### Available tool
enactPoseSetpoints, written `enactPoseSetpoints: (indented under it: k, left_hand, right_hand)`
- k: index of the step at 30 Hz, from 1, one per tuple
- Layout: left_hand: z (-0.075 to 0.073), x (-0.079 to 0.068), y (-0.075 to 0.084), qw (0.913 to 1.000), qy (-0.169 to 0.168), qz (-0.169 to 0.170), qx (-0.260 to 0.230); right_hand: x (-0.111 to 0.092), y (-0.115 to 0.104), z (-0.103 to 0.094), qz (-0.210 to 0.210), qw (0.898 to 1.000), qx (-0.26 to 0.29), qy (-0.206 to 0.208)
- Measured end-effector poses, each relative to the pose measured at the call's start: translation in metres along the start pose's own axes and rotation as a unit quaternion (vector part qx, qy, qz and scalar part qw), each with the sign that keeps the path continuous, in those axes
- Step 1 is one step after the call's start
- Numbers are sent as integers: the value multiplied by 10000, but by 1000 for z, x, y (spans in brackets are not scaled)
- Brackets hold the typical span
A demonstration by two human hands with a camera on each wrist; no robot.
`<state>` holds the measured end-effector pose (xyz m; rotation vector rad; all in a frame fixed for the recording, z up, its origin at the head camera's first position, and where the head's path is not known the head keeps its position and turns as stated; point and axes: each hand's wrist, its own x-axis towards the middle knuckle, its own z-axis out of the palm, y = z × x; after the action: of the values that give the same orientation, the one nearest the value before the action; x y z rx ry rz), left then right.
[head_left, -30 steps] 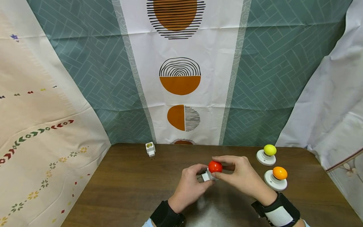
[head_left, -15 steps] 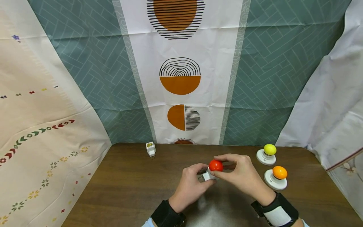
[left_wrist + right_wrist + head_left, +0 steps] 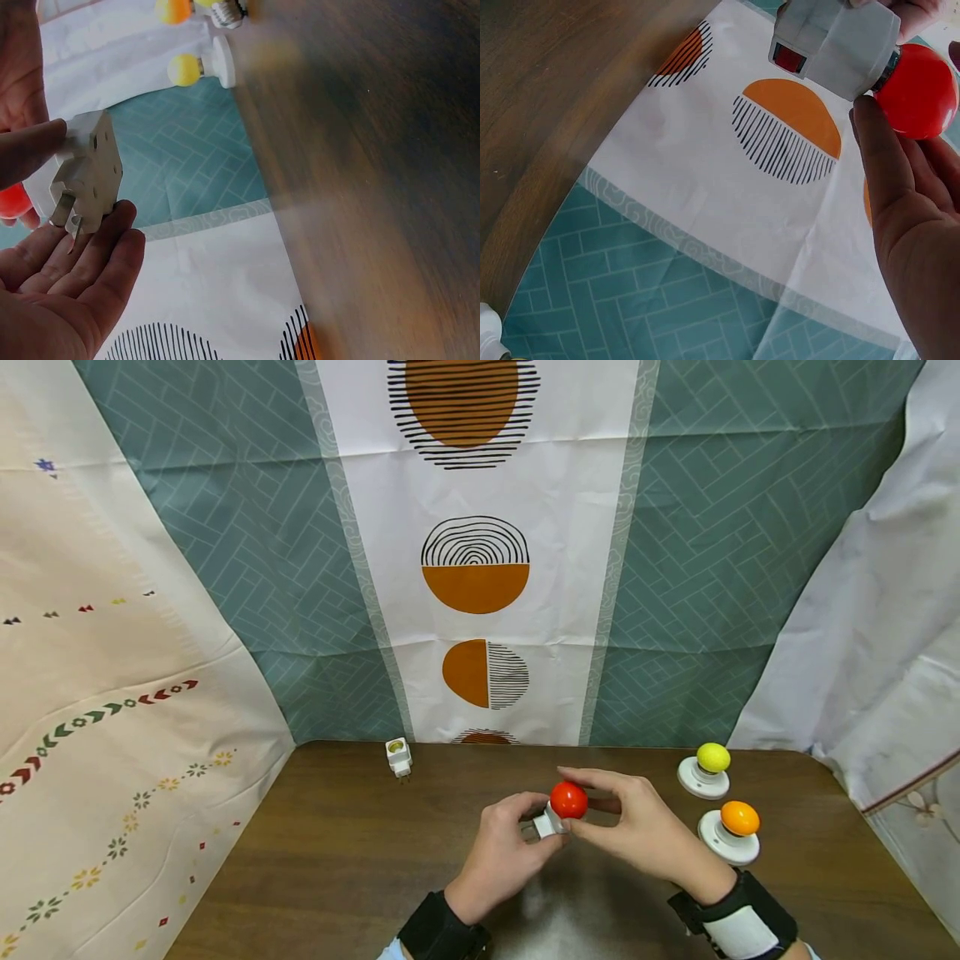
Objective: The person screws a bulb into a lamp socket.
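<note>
While left hand [image 3: 497,850] grips adapter [image 3: 551,823], red switch [image 3: 788,58], right wrist view only

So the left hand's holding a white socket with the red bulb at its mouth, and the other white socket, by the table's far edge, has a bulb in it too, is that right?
Not quite: the other white socket has no bulb in it; the head view shows its bare, gold-coloured mouth. The left hand is indeed holding a white socket with the red bulb at its mouth.
</note>
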<state>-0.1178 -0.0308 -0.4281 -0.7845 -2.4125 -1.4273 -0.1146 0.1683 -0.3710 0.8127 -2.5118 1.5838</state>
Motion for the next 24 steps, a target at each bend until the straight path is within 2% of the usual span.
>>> enactPoseSetpoints:
  k: [7,14,24]
  left_hand:
    - [0,-1,-1,9999,-61,-91,-1]
    - [1,-1,-2,9999,-78,-109,-49]
    - [2,0,0,10000,33,-49,-11]
  right_hand:
    - [-1,6,0,-98,9998,97,-118]
    - [-1,5,2,10,9995,304,32]
    - [0,-30,2,234,9967,215,752]
